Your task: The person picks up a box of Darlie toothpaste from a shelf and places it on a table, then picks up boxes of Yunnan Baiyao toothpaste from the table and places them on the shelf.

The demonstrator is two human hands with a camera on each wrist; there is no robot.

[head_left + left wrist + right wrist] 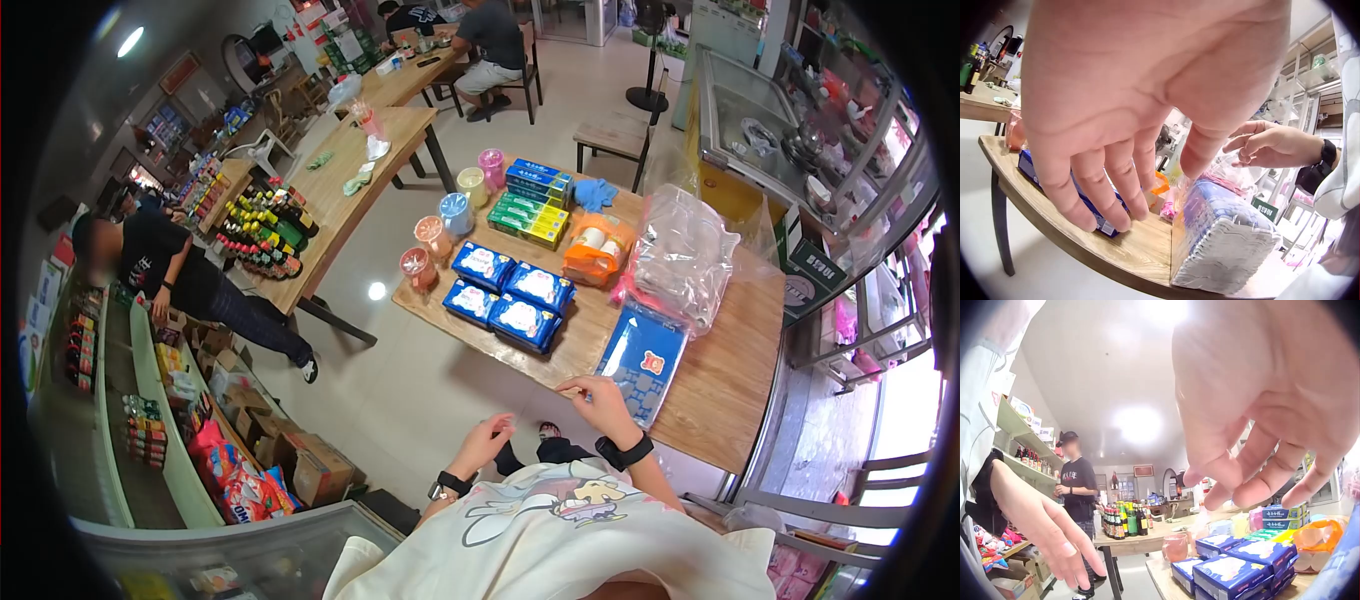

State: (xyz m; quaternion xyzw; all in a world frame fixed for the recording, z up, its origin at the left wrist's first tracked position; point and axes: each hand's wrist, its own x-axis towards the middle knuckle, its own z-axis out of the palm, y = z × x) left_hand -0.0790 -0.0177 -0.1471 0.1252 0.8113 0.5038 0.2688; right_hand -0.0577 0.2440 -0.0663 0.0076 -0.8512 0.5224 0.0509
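Note:
My left hand [485, 442] is in the air just off the table's near edge, fingers loosely extended and holding nothing. My right hand [603, 408] hovers by that edge beside a flat blue plastic-wrapped package [643, 362], its fingers loosely bent with nothing between them. In the left wrist view this package [1225, 244] shows a thick stack of white folded layers. Left of it, several blue soft packs [522, 318] lie grouped on the wooden table [735, 390]. The right wrist view shows these blue packs [1232, 572] below my right fingers [1254, 487].
Behind the packs are green and blue boxes [528, 218], an orange bag of rolls [598, 250] and a large clear bag [680, 255]. Several coloured cups [455, 213] line the left edge. A person [165, 255] stands by a table of bottles [265, 230].

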